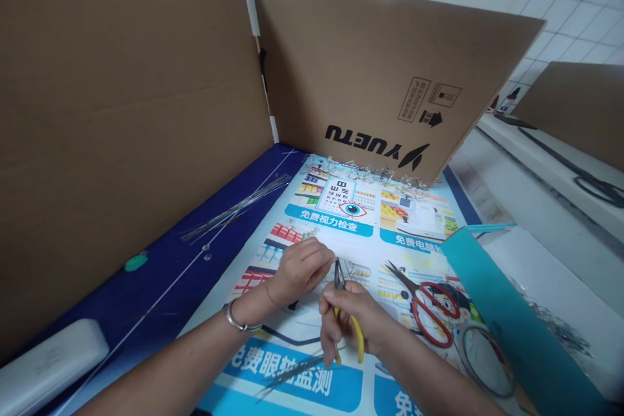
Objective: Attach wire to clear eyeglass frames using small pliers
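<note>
My right hand [351,318] is shut around the yellow handles of a pair of needle-nose pliers [339,276], with the black tips pointing up and away from me. My left hand [299,271] sits just left of those tips, its fingers drawn together. Whatever they pinch is too small to make out. A silver bangle [241,318] circles my left wrist. Both hands rest above a printed paper poster [336,208]. Red-handled scissors [426,315] lie on it to the right of my right hand, and a small bundle of thin wires [292,374] lies below my hands.
Tall cardboard panels [380,71] stand behind the work surface, with small wire pieces [370,170] along their foot. Long wires [238,208] lie on a dark blue mat [160,279] at left. A teal folder [507,318] and a tangle of wire [556,325] lie at right.
</note>
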The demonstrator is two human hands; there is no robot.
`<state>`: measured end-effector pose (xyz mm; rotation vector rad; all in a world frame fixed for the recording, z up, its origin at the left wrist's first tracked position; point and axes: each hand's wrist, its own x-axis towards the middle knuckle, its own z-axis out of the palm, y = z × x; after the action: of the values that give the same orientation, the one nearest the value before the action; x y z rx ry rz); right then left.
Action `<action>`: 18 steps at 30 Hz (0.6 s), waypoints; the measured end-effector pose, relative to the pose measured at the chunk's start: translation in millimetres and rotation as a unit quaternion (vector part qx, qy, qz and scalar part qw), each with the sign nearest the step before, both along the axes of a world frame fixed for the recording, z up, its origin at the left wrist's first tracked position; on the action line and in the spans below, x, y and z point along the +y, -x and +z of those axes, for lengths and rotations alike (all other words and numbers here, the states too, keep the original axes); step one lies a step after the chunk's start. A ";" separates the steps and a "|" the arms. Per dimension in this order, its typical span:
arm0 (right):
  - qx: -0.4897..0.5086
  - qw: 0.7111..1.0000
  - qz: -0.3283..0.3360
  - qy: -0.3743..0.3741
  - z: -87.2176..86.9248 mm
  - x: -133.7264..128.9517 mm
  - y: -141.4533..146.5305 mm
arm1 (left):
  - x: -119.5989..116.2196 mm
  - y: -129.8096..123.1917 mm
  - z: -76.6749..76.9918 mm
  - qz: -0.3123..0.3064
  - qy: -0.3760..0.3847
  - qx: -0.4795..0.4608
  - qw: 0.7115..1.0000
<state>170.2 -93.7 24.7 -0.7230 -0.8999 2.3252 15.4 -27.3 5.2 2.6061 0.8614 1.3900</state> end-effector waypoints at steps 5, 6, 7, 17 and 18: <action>0.014 1.000 -0.011 -0.002 0.0 -2.2 1.8 | -2.4 -0.2 3.5 0.003 0.004 -0.003 1.000; 0.011 1.000 -0.014 -0.005 -0.4 -2.3 1.9 | -3.1 -0.4 4.3 0.006 0.009 -0.004 1.000; 0.003 1.000 -0.016 -0.009 -0.8 -2.2 1.8 | -3.7 -0.7 5.1 0.010 0.014 -0.005 1.000; -0.083 0.996 -0.015 -0.041 -2.5 2.7 -0.6 | -8.9 -7.6 14.2 0.043 0.084 -0.035 0.995; -0.088 0.995 -0.016 -0.044 -2.2 3.0 -0.8 | -9.2 -8.0 15.6 0.047 0.094 -0.038 0.994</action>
<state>170.9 -90.7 22.5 -0.9092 -1.0538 2.2048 23.4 -36.5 20.8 2.3861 1.0597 1.3466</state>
